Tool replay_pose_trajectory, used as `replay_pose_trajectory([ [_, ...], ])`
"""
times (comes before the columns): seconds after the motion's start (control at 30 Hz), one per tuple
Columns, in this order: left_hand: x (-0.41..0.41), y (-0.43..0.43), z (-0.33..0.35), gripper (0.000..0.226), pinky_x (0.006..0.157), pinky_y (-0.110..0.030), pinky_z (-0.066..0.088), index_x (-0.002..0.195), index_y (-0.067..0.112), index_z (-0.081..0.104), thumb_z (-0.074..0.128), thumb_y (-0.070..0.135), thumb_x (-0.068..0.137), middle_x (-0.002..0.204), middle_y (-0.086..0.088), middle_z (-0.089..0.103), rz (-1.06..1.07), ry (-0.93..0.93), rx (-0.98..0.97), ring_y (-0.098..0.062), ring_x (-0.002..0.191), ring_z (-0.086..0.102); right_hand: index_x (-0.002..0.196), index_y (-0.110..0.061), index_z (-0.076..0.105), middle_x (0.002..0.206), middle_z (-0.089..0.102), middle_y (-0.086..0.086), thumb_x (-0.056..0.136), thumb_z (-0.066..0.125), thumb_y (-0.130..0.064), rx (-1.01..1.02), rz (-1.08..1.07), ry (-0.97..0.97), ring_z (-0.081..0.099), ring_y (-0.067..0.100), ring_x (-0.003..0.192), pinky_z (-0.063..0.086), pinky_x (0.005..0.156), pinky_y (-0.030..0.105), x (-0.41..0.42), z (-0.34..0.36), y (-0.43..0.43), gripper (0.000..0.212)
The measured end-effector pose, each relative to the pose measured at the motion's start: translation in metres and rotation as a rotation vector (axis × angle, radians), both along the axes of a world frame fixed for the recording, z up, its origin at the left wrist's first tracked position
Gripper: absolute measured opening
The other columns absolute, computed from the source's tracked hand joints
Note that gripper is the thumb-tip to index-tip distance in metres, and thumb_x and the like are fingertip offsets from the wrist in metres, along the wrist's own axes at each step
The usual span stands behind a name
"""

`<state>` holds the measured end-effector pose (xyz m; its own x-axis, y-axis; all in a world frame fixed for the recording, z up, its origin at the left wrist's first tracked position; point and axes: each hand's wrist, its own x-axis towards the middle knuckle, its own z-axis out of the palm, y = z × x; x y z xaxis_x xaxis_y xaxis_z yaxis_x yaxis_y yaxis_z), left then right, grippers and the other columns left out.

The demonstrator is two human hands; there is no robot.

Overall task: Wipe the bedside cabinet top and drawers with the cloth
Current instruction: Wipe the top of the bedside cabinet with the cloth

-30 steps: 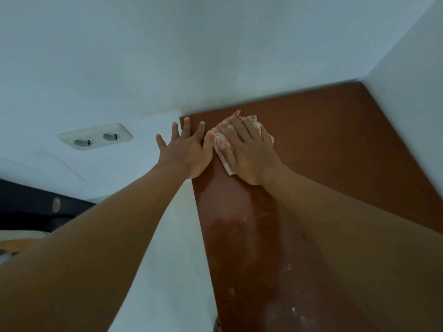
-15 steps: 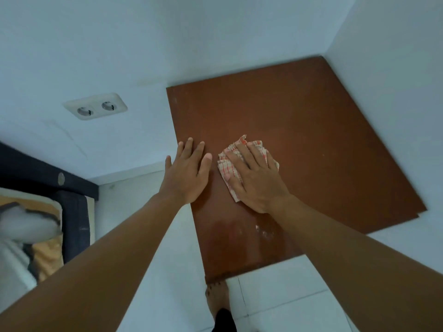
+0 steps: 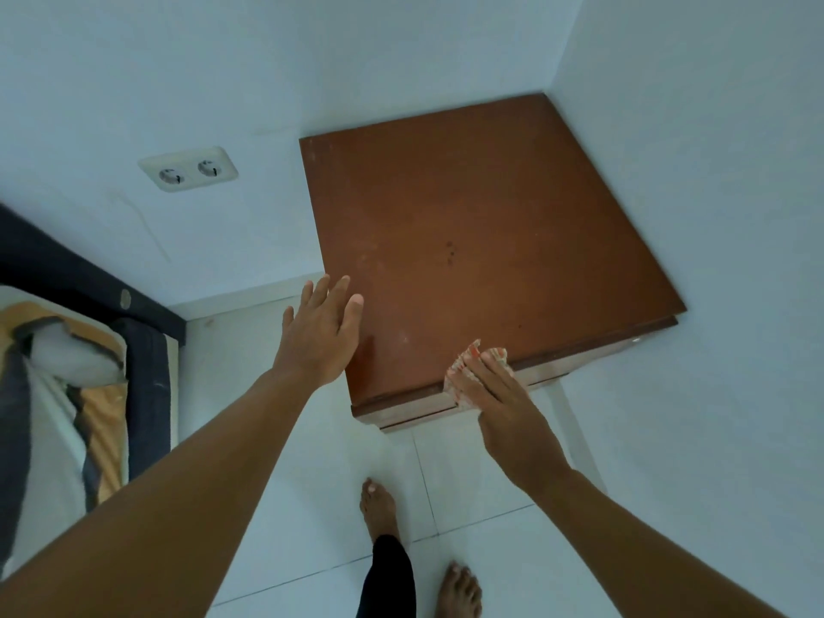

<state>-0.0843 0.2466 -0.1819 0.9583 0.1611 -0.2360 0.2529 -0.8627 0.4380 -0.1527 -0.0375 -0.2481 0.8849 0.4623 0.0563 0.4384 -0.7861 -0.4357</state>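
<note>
Two bare feet (image 3: 379,506) stand on the white tiled floor (image 3: 468,479), with open floor between them and the cabinet's front. Above them the right hand (image 3: 499,394) lies flat, fingers straight, pressing the checked cloth (image 3: 468,363) against the near front edge of the bedside cabinet top (image 3: 468,225); this grip pins rather than clasps. The left hand (image 3: 321,336) is open and empty, fingers spread, over the top's near left corner; whether it touches cannot be told. The one brown top is bare, its far and right edges tight against two white walls. One double socket (image 3: 188,168) sits on the wall to the left, and one bed (image 3: 67,372) lies along the left edge of view.
</note>
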Motion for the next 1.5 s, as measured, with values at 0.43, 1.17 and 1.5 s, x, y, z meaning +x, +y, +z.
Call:
replay_pose_trajectory([
  [0.43,0.02,0.021,0.022,0.074,0.122,-0.061,0.015,0.158,0.027,0.032,0.012,0.063,0.097,0.168,-0.004,0.022,0.019,-0.015,0.008,-0.029,0.157,0.009,0.146,-0.012,0.053,0.156,0.046,0.01,0.1,0.039,-0.009,0.226,-0.078,-0.04,0.041,0.028,0.147,0.039,0.119,0.042,0.049,0.059,0.025,0.048],
  [1.17,0.226,0.167,-0.017,0.06,0.124,-0.048,0.019,0.155,0.024,0.039,0.02,0.053,0.106,0.163,-0.001,0.034,0.045,-0.091,-0.102,-0.021,0.154,0.019,0.149,-0.029,0.044,0.159,0.041,0.001,0.097,0.037,-0.045,-0.115,0.045,0.169,0.036,0.028,0.147,0.025,0.12,0.058,0.409,0.05,0.294,0.055],
  [1.5,0.303,0.116,-0.015,0.063,0.115,-0.059,0.03,0.154,0.024,0.034,0.039,0.05,0.097,0.16,-0.006,0.033,0.011,-0.132,-0.027,-0.029,0.147,0.029,0.143,-0.024,0.055,0.143,0.058,0.005,0.095,0.041,-0.028,-0.084,-0.156,-0.092,0.052,0.03,0.134,0.037,0.112,0.053,0.421,0.033,0.186,0.05],
])
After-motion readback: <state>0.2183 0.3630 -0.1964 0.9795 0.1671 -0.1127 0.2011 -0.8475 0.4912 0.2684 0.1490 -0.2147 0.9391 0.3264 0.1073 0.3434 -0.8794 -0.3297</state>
